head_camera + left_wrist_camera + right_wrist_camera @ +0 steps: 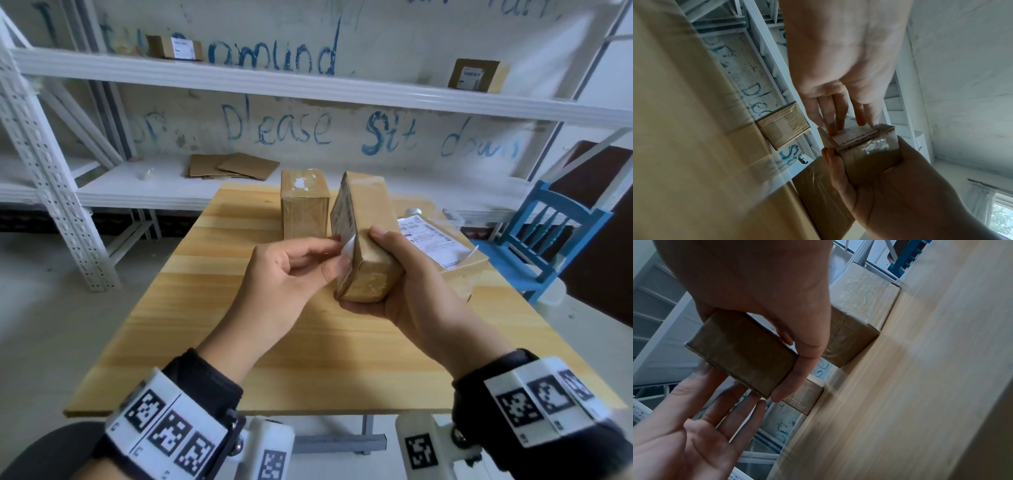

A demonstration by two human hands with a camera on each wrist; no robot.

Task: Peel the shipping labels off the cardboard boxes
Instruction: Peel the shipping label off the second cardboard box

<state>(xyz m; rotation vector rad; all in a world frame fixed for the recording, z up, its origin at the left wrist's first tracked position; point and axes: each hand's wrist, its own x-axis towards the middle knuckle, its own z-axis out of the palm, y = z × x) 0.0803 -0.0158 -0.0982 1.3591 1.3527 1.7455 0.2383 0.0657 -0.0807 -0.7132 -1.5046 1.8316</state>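
Observation:
A small brown cardboard box (371, 219) is held tilted above the wooden table (308, 342). My right hand (394, 253) grips it, thumb on the upper face and fingers underneath. A white shipping label (343, 219) covers the box's left face, and its near corner is lifted off the cardboard. My left hand (334, 257) pinches that loose corner between thumb and forefinger. In the left wrist view the left hand's fingers (836, 123) reach onto the label (855, 135). In the right wrist view the box (740, 352) sits in my right hand (797, 369), with the left hand (694, 434) below it.
A second small box (303, 205) stands on the table behind, with white label scraps on its top. A larger box (455, 270) with a printed label (435, 245) lies at the right. A blue chair (548, 233) stands beside the table. White shelving (308, 85) behind holds more boxes and flattened cardboard (233, 166).

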